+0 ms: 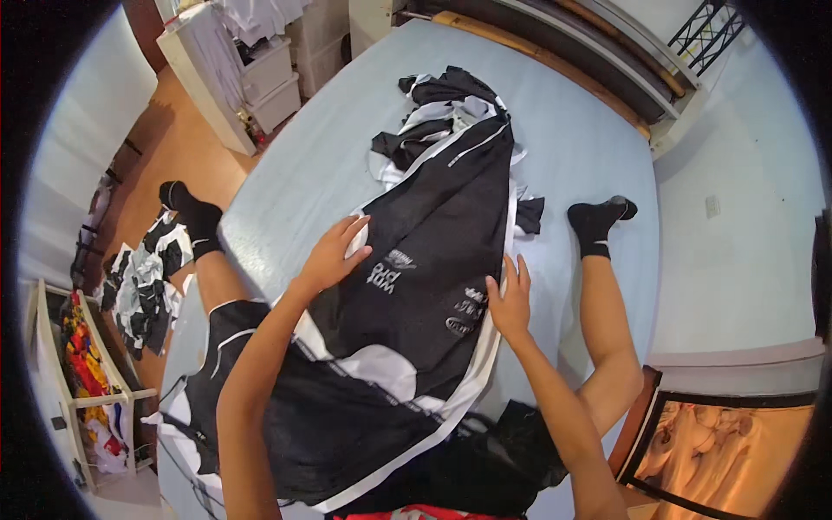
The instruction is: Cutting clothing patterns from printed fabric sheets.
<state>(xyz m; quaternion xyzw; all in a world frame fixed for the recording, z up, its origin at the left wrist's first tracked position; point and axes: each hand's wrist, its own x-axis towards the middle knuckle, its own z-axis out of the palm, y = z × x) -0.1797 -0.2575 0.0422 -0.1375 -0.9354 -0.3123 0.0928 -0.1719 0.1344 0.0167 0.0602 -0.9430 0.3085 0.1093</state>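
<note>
A long black printed cloth (416, 260) with white borders stretches away from my lap, its near part spread over my legs. At its left border my left hand (329, 257) rests with thumb and fingers apart, a bit of the white edge showing between them. My right hand (511, 303) lies along the right border, fingers stretched out and the thumb touching the black fabric. Neither hand visibly grips the cloth. Farther off, the cloth runs into a crumpled heap of black, grey and white fabric (442, 117).
I sit with legs spread on a pale blue surface (286, 199). A wooden roller (537, 56) crosses its far end. Fabric scraps (143, 286) lie on the floor at left, near a shelf of coloured material (87, 364). A framed picture (711, 451) stands at lower right.
</note>
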